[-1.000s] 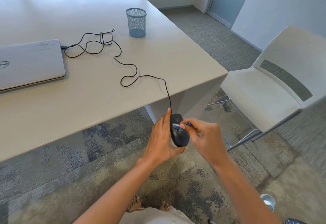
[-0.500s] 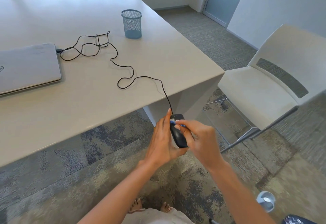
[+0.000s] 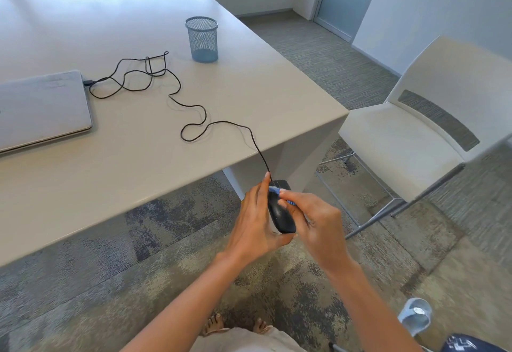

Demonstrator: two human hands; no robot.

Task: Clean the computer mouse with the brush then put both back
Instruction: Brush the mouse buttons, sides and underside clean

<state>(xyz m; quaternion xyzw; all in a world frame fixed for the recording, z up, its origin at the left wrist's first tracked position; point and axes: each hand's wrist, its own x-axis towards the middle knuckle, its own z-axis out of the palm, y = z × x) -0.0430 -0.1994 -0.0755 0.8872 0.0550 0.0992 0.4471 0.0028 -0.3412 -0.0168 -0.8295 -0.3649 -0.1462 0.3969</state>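
Observation:
My left hand [image 3: 256,220] holds a black wired computer mouse [image 3: 279,213] in the air, off the table's near right corner, fingers along its left side and thumb under its rear. My right hand [image 3: 315,224] pinches a small blue brush [image 3: 277,191], whose tip lies on the front top of the mouse. Most of the brush is hidden by my fingers. The mouse's black cable [image 3: 194,119] runs up over the table edge and loops across the table to a closed grey laptop [image 3: 41,108].
A blue mesh pen cup [image 3: 202,38] stands at the back of the white table [image 3: 110,171]. A white chair [image 3: 410,130] stands to the right of the table corner. Patterned carpet lies below, with my feet and a sandal [image 3: 415,315] near the bottom edge.
The brush tip has moved forward along the mouse toward its front end. My view has shifted slightly; both hands stay in the same place below the table corner.

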